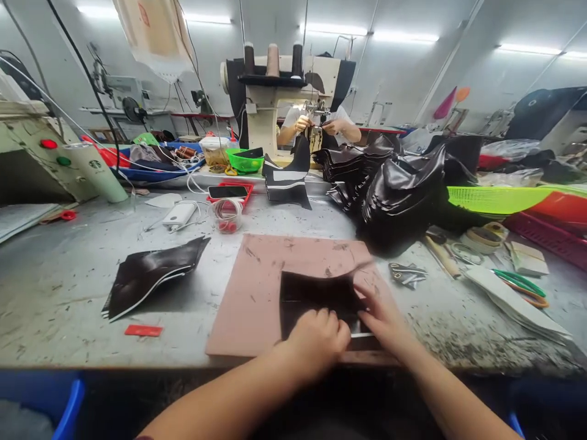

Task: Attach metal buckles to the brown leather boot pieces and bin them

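A dark brown leather piece (312,290) with a pale edge strip lies on a pink board (247,293) at the table's front. My left hand (318,336) rests on its lower middle, fingers curled and pressed onto the leather. At the right edge, my right hand (378,311) pinches the piece between thumb and fingers; its fingertips are partly hidden by the leather. To the left sits a small stack of similar dark leather pieces (156,272) with white edges. Near that stack is a flat red strip (143,330).
A large heap of dark leather (403,189) stands behind the board. Scissors (520,284), a wooden-handled tool (443,256) and tape rolls (483,235) lie right. A phone (227,192) and a white charger (180,214) lie left. Opposite, a co-worker's hands (337,126) are at a sewing machine (261,110).
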`<state>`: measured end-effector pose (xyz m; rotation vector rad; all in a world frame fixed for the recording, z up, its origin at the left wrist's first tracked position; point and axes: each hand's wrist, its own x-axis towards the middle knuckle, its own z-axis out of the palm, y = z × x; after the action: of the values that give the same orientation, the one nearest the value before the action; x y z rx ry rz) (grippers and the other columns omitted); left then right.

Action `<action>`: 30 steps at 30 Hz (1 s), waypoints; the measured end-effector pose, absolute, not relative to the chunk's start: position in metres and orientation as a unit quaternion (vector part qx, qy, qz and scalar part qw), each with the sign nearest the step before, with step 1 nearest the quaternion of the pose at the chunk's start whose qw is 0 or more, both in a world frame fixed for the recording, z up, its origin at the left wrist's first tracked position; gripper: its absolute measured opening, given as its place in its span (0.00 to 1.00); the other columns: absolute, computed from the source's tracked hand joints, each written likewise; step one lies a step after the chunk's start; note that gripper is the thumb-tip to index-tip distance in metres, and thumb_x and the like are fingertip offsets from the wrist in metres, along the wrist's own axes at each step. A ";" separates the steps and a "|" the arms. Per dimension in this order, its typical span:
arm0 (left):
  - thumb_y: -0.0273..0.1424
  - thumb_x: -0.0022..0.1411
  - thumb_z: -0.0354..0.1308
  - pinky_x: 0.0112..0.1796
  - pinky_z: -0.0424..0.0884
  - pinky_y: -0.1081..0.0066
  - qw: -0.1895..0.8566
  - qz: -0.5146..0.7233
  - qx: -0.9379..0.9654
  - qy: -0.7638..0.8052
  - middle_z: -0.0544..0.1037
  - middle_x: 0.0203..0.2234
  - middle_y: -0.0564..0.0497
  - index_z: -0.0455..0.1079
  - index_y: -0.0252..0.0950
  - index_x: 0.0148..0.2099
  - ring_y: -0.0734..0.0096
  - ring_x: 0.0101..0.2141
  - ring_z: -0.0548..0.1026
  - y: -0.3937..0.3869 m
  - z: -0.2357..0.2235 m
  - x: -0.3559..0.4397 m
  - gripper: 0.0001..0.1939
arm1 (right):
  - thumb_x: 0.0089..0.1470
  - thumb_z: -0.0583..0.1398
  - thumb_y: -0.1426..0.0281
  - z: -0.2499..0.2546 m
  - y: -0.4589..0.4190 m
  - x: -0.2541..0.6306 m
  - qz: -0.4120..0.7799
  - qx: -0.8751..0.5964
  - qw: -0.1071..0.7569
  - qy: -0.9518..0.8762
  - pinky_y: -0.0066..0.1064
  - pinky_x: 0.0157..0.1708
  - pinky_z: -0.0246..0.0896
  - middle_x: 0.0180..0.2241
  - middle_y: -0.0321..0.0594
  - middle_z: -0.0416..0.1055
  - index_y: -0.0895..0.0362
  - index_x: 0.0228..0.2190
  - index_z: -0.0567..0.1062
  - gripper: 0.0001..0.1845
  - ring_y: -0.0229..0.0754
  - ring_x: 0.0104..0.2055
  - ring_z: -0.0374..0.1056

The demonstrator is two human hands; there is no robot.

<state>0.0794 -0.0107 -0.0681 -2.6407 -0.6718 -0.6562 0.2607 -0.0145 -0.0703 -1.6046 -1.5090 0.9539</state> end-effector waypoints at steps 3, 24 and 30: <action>0.19 0.54 0.51 0.30 0.72 0.68 0.051 -0.158 -0.949 -0.267 0.75 0.29 0.46 0.64 0.33 0.30 0.63 0.33 0.74 -0.010 -0.065 0.057 0.05 | 0.47 0.50 0.71 -0.069 -0.021 0.285 0.190 -0.659 0.339 -0.644 0.47 0.49 0.59 0.47 0.46 0.68 0.54 0.53 0.61 0.29 0.50 0.48 0.65; 0.23 0.57 0.52 0.39 0.73 0.71 -0.185 -0.282 -0.883 -0.326 0.76 0.27 0.50 0.64 0.35 0.29 0.67 0.38 0.76 -0.005 -0.076 0.015 0.05 | 0.45 0.59 0.80 -0.056 -0.020 0.195 0.355 -0.464 0.278 -0.763 0.29 0.32 0.61 0.27 0.36 0.73 0.55 0.25 0.74 0.08 0.38 0.31 0.68; 0.29 0.63 0.47 0.28 0.70 0.72 -0.143 -0.289 -0.894 -0.310 0.73 0.22 0.50 0.64 0.34 0.29 0.70 0.24 0.73 -0.006 -0.072 0.015 0.10 | 0.42 0.59 0.82 -0.044 -0.009 0.194 0.371 -0.452 0.212 -0.783 0.27 0.31 0.58 0.26 0.34 0.70 0.56 0.22 0.71 0.08 0.37 0.30 0.65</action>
<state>0.0150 -0.0064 -0.0717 -3.0992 -1.0756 -0.9999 0.1942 -0.0087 -0.0442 -1.2543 -2.1764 1.0300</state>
